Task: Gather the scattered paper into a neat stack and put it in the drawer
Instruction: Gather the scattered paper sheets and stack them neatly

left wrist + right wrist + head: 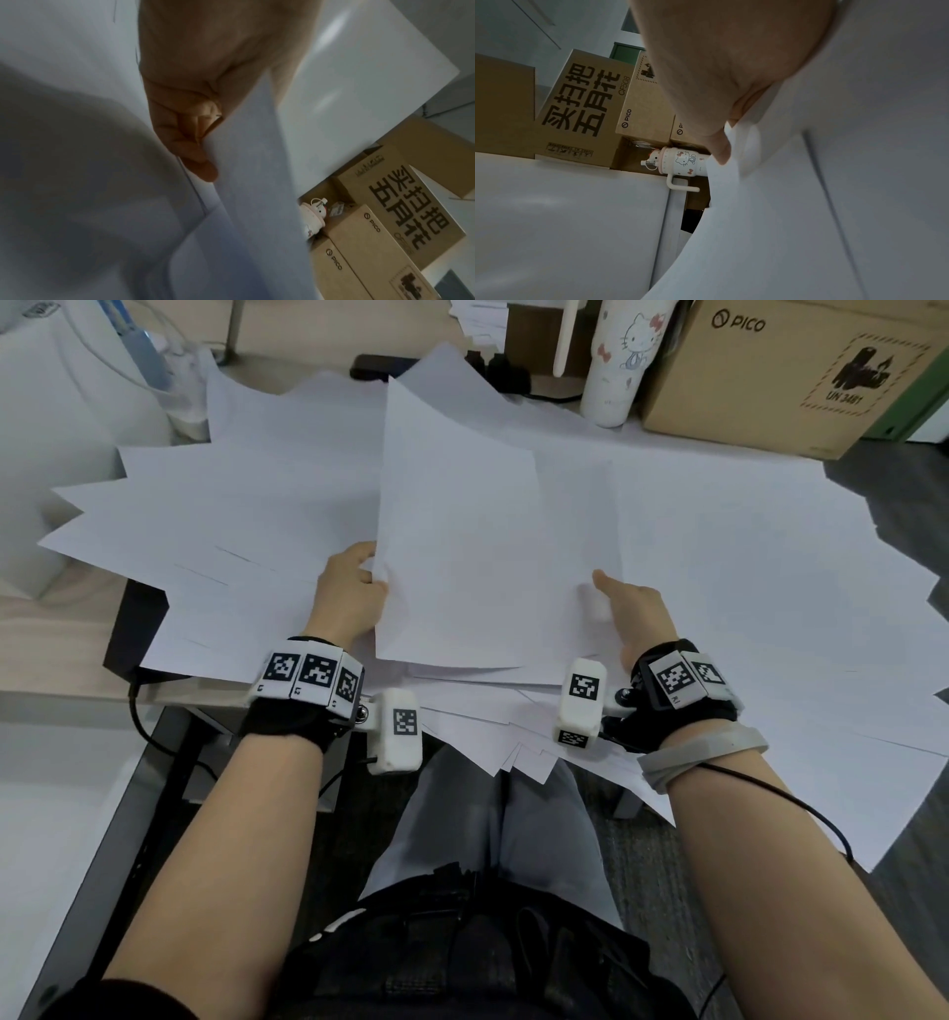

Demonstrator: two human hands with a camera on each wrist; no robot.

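— Holding what?
— Some white sheets [462, 546]. The left hand [349, 593] pinches their left edge, the right hand [637, 613] pinches their right edge.
— Where?
— Lifted over the loose paper [744, 588] spread on the desk [61, 613].

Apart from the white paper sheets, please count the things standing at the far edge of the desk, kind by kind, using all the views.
Cardboard boxes: 4 (PICO box, second PICO box, box with large black characters, plain box)
Cup with cat picture: 1
Total: 5
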